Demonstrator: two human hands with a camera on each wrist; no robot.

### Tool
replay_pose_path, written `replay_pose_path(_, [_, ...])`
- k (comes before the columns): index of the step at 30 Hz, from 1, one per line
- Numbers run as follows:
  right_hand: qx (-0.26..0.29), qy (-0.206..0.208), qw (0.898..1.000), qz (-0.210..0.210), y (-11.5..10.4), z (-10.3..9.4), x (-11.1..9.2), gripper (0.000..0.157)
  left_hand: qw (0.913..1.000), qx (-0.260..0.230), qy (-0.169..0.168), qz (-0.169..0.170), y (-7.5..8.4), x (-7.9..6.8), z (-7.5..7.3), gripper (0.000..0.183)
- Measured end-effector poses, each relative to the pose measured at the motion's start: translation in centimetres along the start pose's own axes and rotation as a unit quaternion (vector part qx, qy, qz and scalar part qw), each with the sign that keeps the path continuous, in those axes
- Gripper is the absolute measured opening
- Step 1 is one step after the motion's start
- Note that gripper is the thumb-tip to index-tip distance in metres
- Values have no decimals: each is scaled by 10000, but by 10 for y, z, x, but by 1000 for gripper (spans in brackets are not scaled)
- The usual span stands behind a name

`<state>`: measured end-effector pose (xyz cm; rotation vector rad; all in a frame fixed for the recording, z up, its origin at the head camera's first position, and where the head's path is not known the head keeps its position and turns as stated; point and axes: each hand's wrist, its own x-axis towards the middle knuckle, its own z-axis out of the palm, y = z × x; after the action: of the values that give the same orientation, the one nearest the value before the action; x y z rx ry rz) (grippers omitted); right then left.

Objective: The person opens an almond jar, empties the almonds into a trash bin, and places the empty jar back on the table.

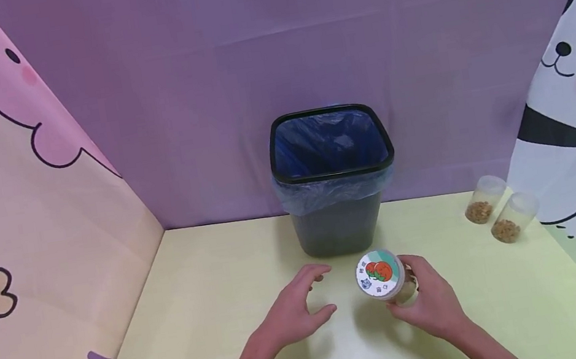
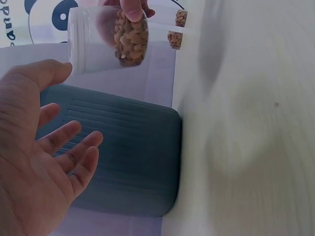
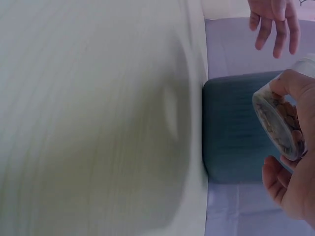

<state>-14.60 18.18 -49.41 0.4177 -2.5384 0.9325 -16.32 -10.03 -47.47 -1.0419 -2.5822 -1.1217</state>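
Observation:
A clear jar (image 1: 380,275) with a round, white-and-green lid showing orange fruit is held up above the table by my right hand (image 1: 428,300), thumb and fingers around its side. Brown nut-like pieces (image 2: 131,42) fill its lower part in the left wrist view. To the left of the jar, my left hand (image 1: 292,310) is held in the air with thumb and fingers spread, and nothing lies in it. The right wrist view shows the jar's base (image 3: 275,125) tilted toward the camera.
A grey bin (image 1: 336,222) with a black rim and blue liner stands behind the hands, against the purple backdrop. Two clear jars, one farther back (image 1: 484,201) and one nearer (image 1: 514,217), hold brown pieces at the table's right edge. Printed panels flank both sides.

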Motion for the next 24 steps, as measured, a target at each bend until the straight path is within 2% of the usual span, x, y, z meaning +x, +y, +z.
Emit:
replay_pose_path(8, [-120, -211, 9992, -320, -7, 8, 0, 82, 10000, 19, 16, -54, 7, 3, -3, 66])
replay_pose_path(24, [-407, -499, 9964, -555, -23, 13, 6, 83, 10000, 3, -37, 76, 10, 12, 0, 87])
